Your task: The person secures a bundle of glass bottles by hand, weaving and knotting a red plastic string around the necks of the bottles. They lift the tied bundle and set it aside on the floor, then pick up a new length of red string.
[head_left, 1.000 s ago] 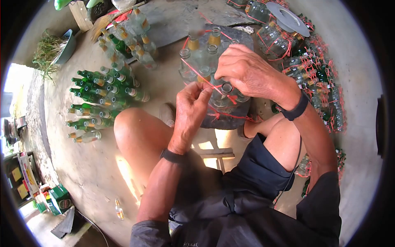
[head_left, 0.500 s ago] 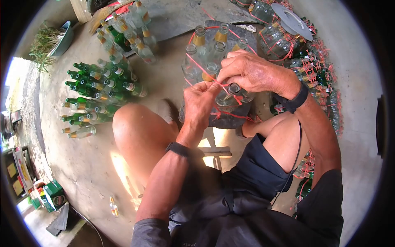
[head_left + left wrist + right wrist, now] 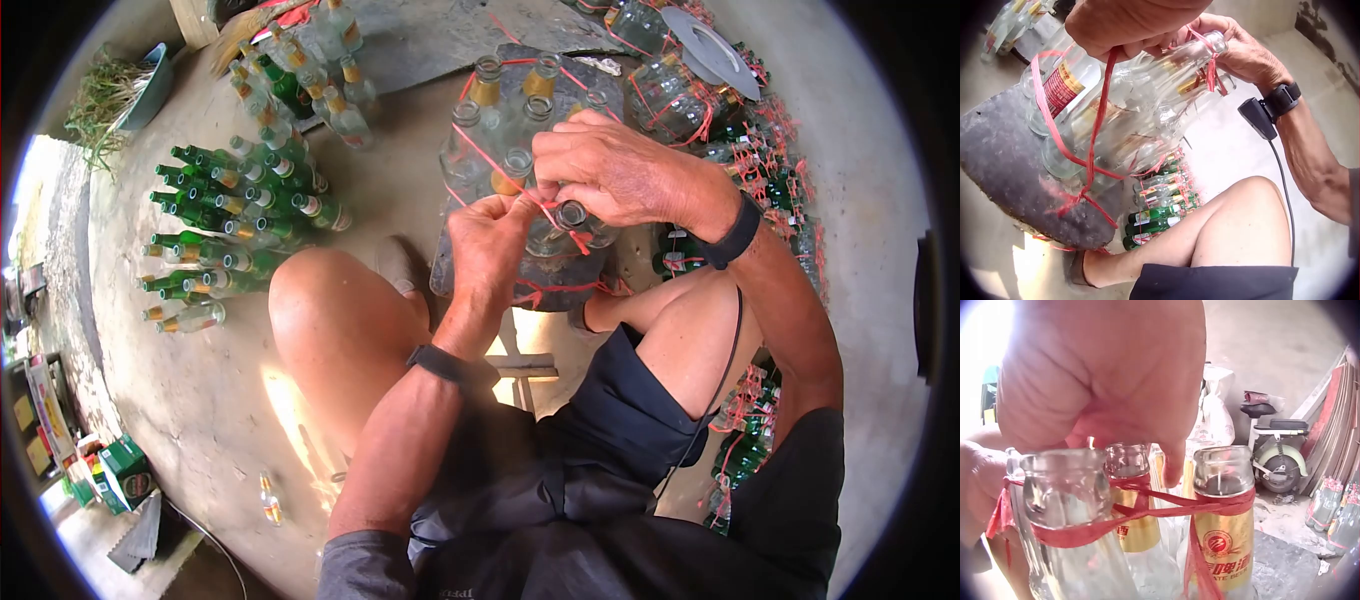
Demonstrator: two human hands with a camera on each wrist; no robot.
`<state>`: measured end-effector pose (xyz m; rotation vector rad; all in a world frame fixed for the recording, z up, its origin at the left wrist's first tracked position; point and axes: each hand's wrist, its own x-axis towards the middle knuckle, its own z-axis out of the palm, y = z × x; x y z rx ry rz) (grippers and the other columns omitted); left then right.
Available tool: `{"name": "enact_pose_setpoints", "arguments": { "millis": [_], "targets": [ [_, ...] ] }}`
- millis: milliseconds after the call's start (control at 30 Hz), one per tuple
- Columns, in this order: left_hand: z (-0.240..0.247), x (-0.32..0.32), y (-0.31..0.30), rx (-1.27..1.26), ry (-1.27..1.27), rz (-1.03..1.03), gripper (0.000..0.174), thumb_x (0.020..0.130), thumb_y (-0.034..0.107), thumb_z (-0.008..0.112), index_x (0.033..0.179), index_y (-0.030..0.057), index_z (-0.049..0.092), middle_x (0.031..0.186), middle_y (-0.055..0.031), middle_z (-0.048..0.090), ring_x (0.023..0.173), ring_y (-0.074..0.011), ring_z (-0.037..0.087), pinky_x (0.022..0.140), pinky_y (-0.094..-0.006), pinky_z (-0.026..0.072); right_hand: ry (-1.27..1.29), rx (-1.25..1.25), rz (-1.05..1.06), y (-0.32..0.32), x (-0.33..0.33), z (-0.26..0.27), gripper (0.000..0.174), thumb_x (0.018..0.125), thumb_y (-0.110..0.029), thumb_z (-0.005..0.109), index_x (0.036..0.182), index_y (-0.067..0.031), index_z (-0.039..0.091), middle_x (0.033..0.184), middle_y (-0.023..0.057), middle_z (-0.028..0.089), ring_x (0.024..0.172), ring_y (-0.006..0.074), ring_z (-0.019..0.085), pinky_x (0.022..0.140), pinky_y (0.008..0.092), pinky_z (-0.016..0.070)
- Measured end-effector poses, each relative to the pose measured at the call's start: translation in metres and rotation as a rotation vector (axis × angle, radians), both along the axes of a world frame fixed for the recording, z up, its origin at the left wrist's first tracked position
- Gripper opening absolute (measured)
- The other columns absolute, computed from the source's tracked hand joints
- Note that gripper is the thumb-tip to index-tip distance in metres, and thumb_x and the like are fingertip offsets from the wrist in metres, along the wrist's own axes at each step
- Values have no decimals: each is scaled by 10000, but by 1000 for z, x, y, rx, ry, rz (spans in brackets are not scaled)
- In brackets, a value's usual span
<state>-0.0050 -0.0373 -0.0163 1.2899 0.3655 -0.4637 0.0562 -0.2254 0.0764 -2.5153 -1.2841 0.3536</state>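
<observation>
Clear glass bottles (image 3: 465, 150) stand in a cluster on a dark slab (image 3: 440, 262), their necks looped with red plastic twine (image 3: 485, 150). My left hand (image 3: 488, 240) pinches the twine at the near side of the cluster. Right beside it, my right hand (image 3: 625, 170) has its fingers curled around the twine near a bottle mouth (image 3: 571, 212). In the right wrist view, red twine (image 3: 1141, 509) crosses between gold-labelled necks under the palm, which hides part of the fingers. A knotted strand (image 3: 1088, 187) hangs down the bottles in the left wrist view.
Green and clear bottles (image 3: 240, 205) stand on the floor to the left, with more clear ones (image 3: 345, 115) behind. Bundles tied with red twine (image 3: 670, 95) line the right wall, a grey lid (image 3: 708, 52) on top. One bottle (image 3: 270, 500) stands at the lower left.
My right hand has come down to meet the left at the twine, and both hands now sit close together. The head view has shifted slightly.
</observation>
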Motion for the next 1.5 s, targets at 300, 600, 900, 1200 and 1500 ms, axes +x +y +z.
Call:
{"name": "enact_pose_setpoints", "arguments": {
  "millis": [300, 600, 900, 1200, 1500],
  "targets": [
    [-10, -1, 0, 29, -75, -37, 260, 993, 216, 783, 929, -36, 782, 789, -16, 724, 637, -70, 607, 529, -278, 505, 42, 55, -1, 0, -2, 1, 54, 934, -101, 726, 963, -94, 682, 935, 21, 654, 1005, 240, 610, 1005, 406, 403],
    [-3, -3, -2, -10, -46, -14, 273, 993, 208, 782, 958, -63, 794, 756, 8, 684, 650, -49, 532, 563, -281, 459, -67, 51, 4, -1, 2, 1, 37, 927, -95, 716, 925, -105, 680, 885, 13, 645, 967, 252, 579, 1040, 424, 392],
    [2, -2, 1, 30, -131, -41, 267, 1013, 185, 752, 898, -55, 776, 714, 31, 639, 631, -38, 485, 527, -276, 399, -63, -54, -10, -1, 9, 26, 149, 902, -157, 754, 812, -82, 661, 752, 20, 606, 883, 245, 547, 1027, 423, 394],
    [6, -3, 1, 48, -265, -57, 260, 1022, 152, 684, 815, -1, 723, 686, 100, 531, 633, -9, 403, 546, -251, 314, 288, -199, -312, -9, 8, 54, 185, 909, -175, 751, 784, -80, 655, 683, 13, 580, 779, 215, 552, 946, 387, 404],
    [5, -4, -1, 21, -344, -73, 264, 1043, 152, 659, 864, -22, 743, 699, 105, 516, 641, -11, 394, 543, -257, 303, 174, 24, -377, -33, 11, 34, 169, 926, -119, 715, 877, 21, 633, 707, 122, 614, 656, 237, 585, 625, 386, 461]
  ]
}}
